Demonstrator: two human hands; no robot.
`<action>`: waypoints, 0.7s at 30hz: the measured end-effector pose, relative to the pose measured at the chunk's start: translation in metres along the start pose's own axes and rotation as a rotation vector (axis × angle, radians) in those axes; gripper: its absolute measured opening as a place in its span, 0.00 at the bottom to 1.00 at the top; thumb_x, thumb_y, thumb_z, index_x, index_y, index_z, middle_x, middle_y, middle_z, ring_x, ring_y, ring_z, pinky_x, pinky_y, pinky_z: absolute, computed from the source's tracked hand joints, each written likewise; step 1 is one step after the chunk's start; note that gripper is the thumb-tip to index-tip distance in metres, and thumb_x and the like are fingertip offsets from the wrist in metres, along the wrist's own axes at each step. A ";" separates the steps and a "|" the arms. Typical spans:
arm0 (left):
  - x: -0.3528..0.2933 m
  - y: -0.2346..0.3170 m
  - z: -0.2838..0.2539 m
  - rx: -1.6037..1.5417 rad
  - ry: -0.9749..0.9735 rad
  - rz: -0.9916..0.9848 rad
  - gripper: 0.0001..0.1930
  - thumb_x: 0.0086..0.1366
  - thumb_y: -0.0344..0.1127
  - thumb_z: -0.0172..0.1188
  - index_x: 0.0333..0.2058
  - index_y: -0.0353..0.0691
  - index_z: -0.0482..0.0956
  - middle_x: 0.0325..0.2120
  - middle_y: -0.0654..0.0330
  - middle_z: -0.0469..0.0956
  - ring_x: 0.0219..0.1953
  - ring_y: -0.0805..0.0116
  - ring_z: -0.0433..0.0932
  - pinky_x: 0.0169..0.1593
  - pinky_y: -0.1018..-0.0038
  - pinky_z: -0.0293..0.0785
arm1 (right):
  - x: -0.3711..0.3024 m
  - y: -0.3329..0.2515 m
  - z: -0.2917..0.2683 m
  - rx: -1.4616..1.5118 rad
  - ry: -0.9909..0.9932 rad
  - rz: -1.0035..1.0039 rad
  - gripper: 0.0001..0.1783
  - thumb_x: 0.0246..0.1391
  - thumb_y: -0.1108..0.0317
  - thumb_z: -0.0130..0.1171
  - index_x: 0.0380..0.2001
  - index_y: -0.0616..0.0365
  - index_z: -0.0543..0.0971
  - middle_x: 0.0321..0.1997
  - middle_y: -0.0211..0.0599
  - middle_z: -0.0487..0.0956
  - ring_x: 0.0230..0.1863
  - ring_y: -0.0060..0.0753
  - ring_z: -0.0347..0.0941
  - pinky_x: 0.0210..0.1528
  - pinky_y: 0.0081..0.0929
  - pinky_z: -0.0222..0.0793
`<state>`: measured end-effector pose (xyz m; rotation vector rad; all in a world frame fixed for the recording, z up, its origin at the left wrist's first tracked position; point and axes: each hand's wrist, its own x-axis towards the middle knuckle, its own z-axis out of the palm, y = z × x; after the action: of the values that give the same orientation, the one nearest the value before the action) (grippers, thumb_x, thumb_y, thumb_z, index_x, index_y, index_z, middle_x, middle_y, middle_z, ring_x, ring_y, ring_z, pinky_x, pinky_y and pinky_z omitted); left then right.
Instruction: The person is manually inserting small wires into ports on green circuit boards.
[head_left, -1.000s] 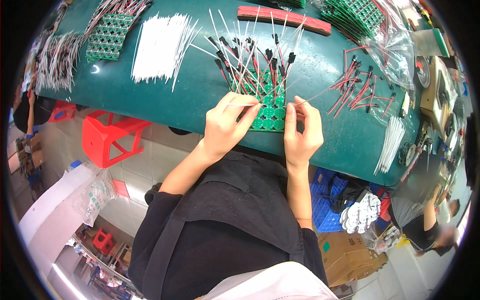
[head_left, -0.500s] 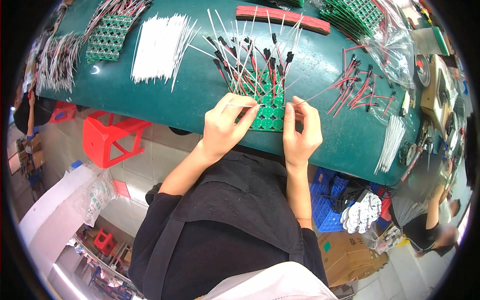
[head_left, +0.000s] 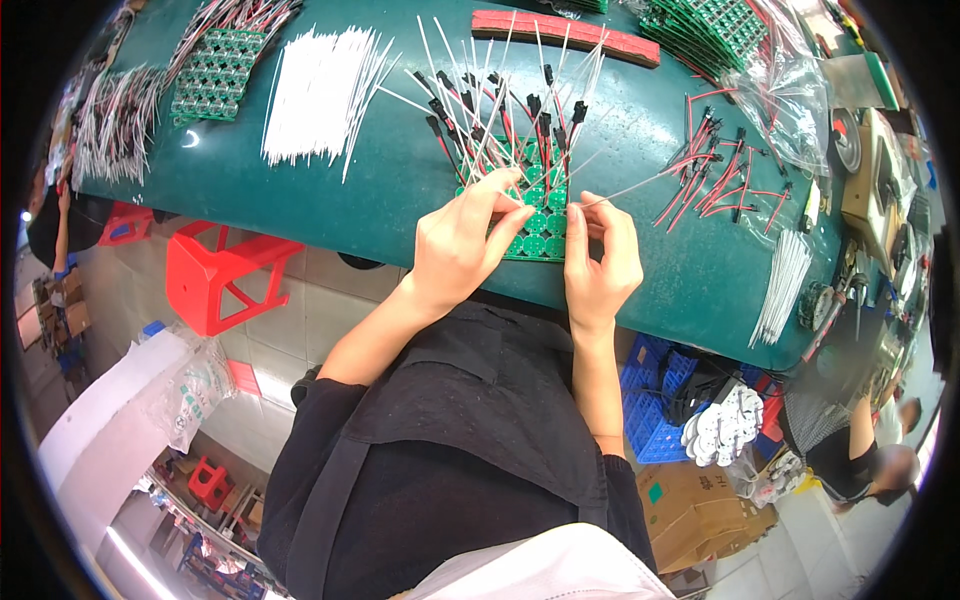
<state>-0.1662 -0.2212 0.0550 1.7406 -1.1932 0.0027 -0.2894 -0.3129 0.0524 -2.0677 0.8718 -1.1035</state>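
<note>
A green circuit board panel (head_left: 541,245) of small round-cornered units lies before me at the table's near edge. From its upper part rise red and black wire leads with black connectors (head_left: 545,125), mixed with thin white wires. My left hand (head_left: 458,240) is over the panel's left side, fingertips bent together; what they pinch is too small to make out. At the panel's right edge, my right hand (head_left: 606,255) pinches a thin pale wire (head_left: 645,183) between thumb and forefinger, its length slanting up to the right.
White wires (head_left: 325,95) lie in a pile at left, near another wired green panel (head_left: 213,75). A red bar (head_left: 565,38) lies at the back. Loose red-black leads (head_left: 715,170), stacked green panels (head_left: 705,35) and a white bundle (head_left: 781,287) are at right. A red stool (head_left: 215,280) stands below left.
My left hand has shifted slightly right, its forefinger raised higher over the panel. The white wire that showed across its fingers no longer shows there. My right hand has barely moved.
</note>
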 end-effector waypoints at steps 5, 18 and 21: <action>-0.002 -0.003 0.005 -0.061 0.072 0.017 0.20 0.54 0.25 0.69 0.44 0.34 0.73 0.26 0.61 0.80 0.25 0.70 0.82 0.28 0.76 0.76 | -0.002 0.000 0.004 0.005 -0.011 -0.010 0.10 0.49 0.81 0.64 0.36 0.66 0.78 0.35 0.42 0.80 0.29 0.33 0.77 0.29 0.25 0.77; 0.005 0.006 0.010 -0.107 -0.016 0.032 0.10 0.55 0.24 0.67 0.34 0.36 0.75 0.26 0.60 0.78 0.26 0.67 0.79 0.27 0.74 0.76 | -0.003 -0.001 0.004 -0.071 -0.019 -0.051 0.11 0.48 0.82 0.65 0.36 0.66 0.78 0.34 0.42 0.80 0.31 0.38 0.76 0.30 0.28 0.75; 0.005 0.007 0.012 -0.132 -0.007 0.010 0.10 0.55 0.24 0.67 0.35 0.36 0.75 0.26 0.60 0.78 0.26 0.68 0.80 0.28 0.75 0.77 | -0.003 -0.001 0.004 -0.063 -0.017 -0.044 0.11 0.47 0.82 0.65 0.36 0.66 0.78 0.33 0.42 0.80 0.31 0.38 0.76 0.30 0.29 0.75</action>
<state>-0.1740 -0.2338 0.0559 1.6199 -1.1805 -0.0743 -0.2870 -0.3094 0.0497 -2.1542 0.8664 -1.0934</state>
